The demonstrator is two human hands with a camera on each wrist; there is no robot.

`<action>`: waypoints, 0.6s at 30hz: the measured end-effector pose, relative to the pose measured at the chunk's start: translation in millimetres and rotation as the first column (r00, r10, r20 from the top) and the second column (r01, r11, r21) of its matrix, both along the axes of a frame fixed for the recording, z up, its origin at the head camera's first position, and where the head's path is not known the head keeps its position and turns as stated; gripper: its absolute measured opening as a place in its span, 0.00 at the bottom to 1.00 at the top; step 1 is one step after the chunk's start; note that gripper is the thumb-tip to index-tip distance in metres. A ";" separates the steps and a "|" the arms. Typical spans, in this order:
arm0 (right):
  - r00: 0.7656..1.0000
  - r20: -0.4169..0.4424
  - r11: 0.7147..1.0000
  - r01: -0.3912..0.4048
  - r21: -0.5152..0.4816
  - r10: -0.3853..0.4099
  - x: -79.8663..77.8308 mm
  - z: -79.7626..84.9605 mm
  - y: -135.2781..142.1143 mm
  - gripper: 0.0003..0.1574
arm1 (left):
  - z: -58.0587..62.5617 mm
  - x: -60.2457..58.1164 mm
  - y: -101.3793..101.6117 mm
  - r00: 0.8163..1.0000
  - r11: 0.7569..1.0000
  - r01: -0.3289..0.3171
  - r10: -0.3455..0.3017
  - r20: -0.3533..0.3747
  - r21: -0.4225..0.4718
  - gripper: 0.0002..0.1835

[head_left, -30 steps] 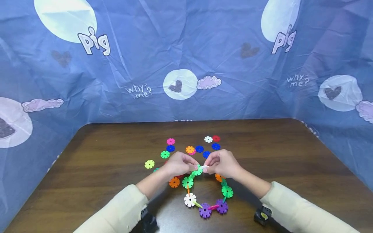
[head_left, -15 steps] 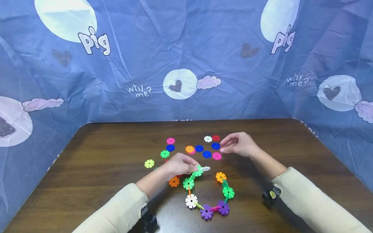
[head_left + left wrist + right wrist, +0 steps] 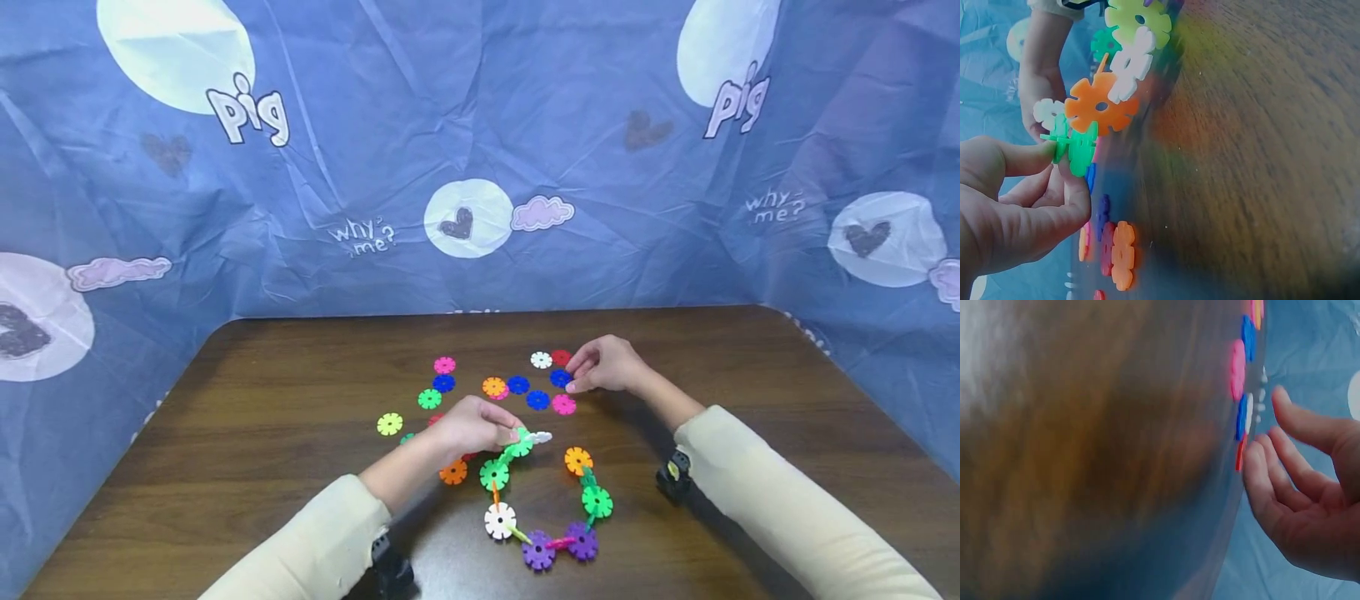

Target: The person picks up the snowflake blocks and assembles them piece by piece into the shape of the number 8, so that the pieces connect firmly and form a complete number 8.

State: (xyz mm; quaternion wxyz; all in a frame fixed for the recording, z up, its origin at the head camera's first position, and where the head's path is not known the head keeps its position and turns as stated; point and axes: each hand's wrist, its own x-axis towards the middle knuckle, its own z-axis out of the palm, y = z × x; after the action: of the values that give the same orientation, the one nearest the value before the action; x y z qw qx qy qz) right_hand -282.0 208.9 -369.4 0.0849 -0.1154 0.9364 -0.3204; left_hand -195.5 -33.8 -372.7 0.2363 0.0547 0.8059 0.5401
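Observation:
In the head view my left hand (image 3: 474, 427) pinches a green notched disc (image 3: 521, 442) near one end of a linked disc chain. A white disc (image 3: 540, 437) slots into that green one and forms the chain's tip. The chain curves through a white disc (image 3: 499, 522) and purple discs (image 3: 538, 552) to an orange disc (image 3: 578, 460) at its other end, a gap apart from the white tip. My right hand (image 3: 611, 365), fingers relaxed and thumb apart, hovers beside a blue disc (image 3: 560, 378) and a red disc (image 3: 561, 357). Nothing is between its fingers in the right wrist view.
Loose discs lie across the middle of the brown table (image 3: 285, 417), among them a pink disc (image 3: 564, 404), a yellow disc (image 3: 389, 424) and an orange disc (image 3: 453, 472) close to my left wrist. A blue printed cloth (image 3: 337, 167) hangs behind the table.
My right hand has let go of the white disc at the chain's tip and moved up and right to the loose discs. The left hand keeps its pinch on the green disc.

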 end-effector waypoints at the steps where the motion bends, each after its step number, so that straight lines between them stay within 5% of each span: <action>1: 1.000 0.016 0.999 -0.022 0.030 0.021 2.5 -0.9 -2.3 0.20 | 0.1 0.4 0.5 1.000 1.000 -0.003 0.003 0.001 -0.003 0.09; 7: 0.994 0.009 0.986 -0.113 0.125 0.113 14.3 -3.6 -13.3 0.20 | 1.1 0.0 1.9 0.999 1.000 -0.029 0.029 0.014 -0.011 0.09; 18: 1.000 0.023 0.990 -0.021 0.136 0.018 15.0 -2.5 -12.1 0.21 | 3.4 1.4 2.1 1.000 1.000 -0.020 0.020 0.017 0.002 0.09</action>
State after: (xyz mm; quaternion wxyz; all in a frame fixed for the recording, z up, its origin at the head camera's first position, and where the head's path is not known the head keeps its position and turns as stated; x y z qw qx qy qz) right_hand -267.0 196.8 -371.9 0.1060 -0.1150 0.9539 -0.2560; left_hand -194.1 -31.7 -369.3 0.2375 0.0424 0.8038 0.5438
